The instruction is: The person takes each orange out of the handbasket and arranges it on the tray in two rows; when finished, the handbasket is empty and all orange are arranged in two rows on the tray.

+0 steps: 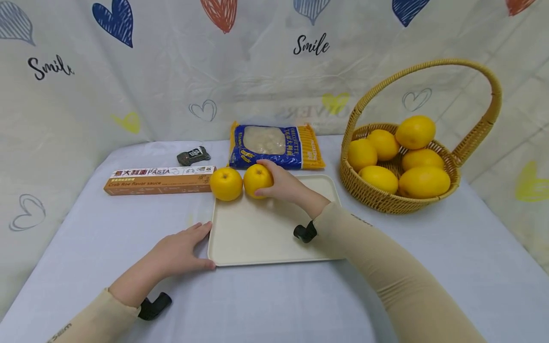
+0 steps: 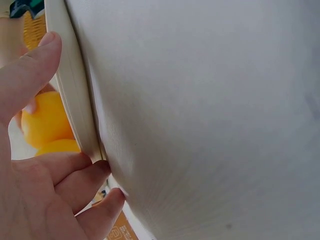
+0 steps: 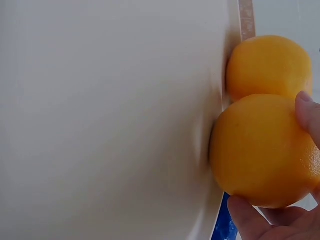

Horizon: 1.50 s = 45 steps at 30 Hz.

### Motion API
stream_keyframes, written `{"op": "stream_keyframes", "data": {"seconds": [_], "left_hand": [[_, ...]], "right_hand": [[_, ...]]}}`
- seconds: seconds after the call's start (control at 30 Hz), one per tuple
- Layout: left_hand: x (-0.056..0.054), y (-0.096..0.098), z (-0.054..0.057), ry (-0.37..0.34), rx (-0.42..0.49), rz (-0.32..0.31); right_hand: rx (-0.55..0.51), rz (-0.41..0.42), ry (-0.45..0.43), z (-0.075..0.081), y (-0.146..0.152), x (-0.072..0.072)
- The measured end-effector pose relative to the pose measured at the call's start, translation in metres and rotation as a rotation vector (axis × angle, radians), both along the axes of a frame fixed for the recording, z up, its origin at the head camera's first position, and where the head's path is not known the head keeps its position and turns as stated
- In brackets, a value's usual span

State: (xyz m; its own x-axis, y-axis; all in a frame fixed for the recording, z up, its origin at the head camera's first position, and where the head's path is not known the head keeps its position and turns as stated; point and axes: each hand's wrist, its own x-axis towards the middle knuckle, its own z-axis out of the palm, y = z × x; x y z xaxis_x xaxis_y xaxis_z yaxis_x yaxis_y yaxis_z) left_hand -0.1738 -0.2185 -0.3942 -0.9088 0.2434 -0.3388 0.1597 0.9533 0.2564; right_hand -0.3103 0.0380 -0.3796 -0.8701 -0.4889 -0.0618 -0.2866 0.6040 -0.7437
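Right wrist view: thumb (image 3: 306, 112) and fingers (image 3: 245, 212) are clamping on a round yellow fruit (image 3: 265, 150), with a second fruit (image 3: 270, 65) sitting against it on the left. In the head view, the right hand (image 1: 285, 183) is holding that fruit at the far left part of a cream tray (image 1: 253, 233), while the left hand (image 1: 182, 250), thumb and fingers lying apart, is touching the tray's left edge and near left corner. Roundness may be inviting trouble: releasing carelessly could be setting the fruit rolling toward the near side, and pressing leftward could be shoving its neighbour toward the pasta box (image 1: 163, 181). A slipping left hand could be leaving the tray free to slide on the white cloth (image 1: 266, 305). Beyond the far rim, a blue-and-yellow pasta bag (image 1: 274, 145) is limiting room behind the fruit. Farther left, a small dark packet (image 1: 193, 156) is lying behind the box. On the right, a wicker basket (image 1: 373, 197) is holding more yellow fruit (image 1: 423, 180), its tall handle (image 1: 454, 62) arching overhead and perhaps hindering any reach from above.
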Motion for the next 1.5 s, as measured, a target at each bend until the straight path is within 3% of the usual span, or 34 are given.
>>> {"op": "stream_keyframes", "data": {"seconds": [0.27, 0.73, 0.93, 1.13, 1.5], "left_hand": [[-0.002, -0.001, -0.001, -0.006, 0.003, 0.001], [0.001, 0.001, 0.002, -0.01, -0.003, 0.0], [0.001, 0.002, 0.004, -0.019, -0.002, 0.003], [0.001, 0.002, 0.004, -0.025, -0.005, 0.002], [0.0, 0.0, 0.002, -0.017, -0.001, -0.004]], "right_hand": [[0.014, 0.018, 0.051, 0.003, -0.004, -0.001], [0.048, 0.02, 0.062, 0.0, -0.003, -0.002], [0.076, -0.018, 0.057, 0.007, 0.007, 0.003], [0.057, -0.036, 0.109, 0.032, 0.041, 0.025], [0.11, -0.15, 0.28, 0.07, 0.147, 0.059]]}}
